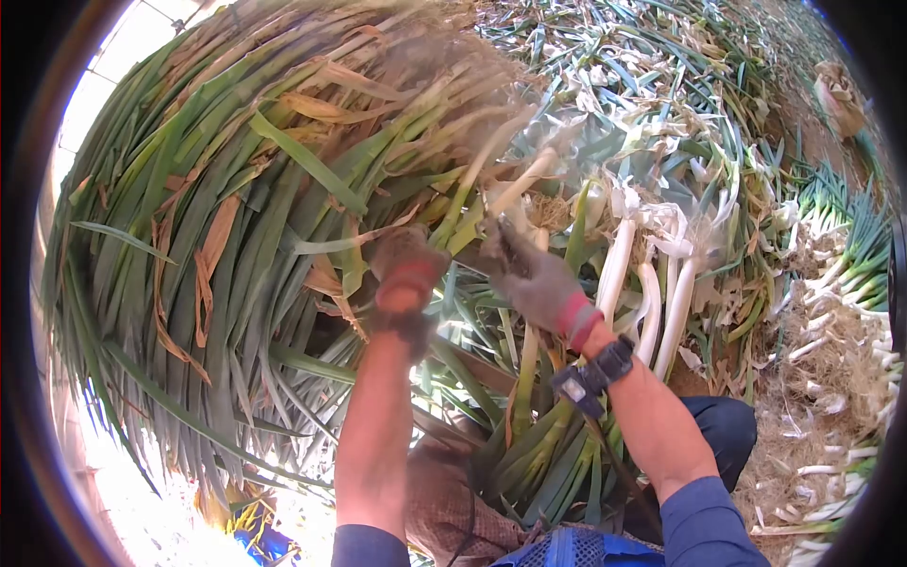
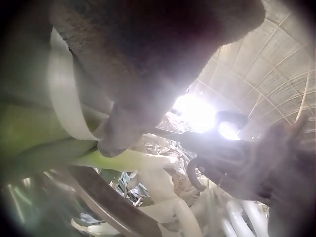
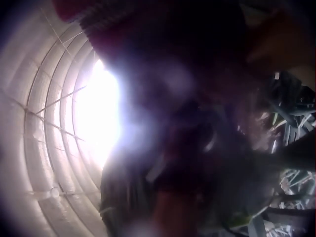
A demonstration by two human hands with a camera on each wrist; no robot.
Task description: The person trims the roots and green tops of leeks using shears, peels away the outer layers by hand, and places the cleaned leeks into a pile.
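My gloved left hand (image 1: 408, 260) is at the edge of the heap of long green onions (image 1: 203, 208), its fingers curled onto the leaves of a green onion (image 2: 131, 160). That onion's pale stalk (image 1: 529, 180) points up and to the right in the head view. Just to the right, my gloved right hand (image 1: 534, 279) holds a thin dark tool (image 2: 165, 133) that points toward the left hand; its kind is unclear. Below it, cleaned white stalks (image 1: 619, 265) stand among the green leaves between the knees. The right wrist view is dark and blurred.
Peeled leaves and scraps (image 1: 642, 85) cover the ground ahead. A row of trimmed green onions (image 1: 855, 241) lies on the right, beside a bed of roots and cut ends (image 1: 794, 416). A ribbed, curved roof (image 2: 252, 59) rises overhead.
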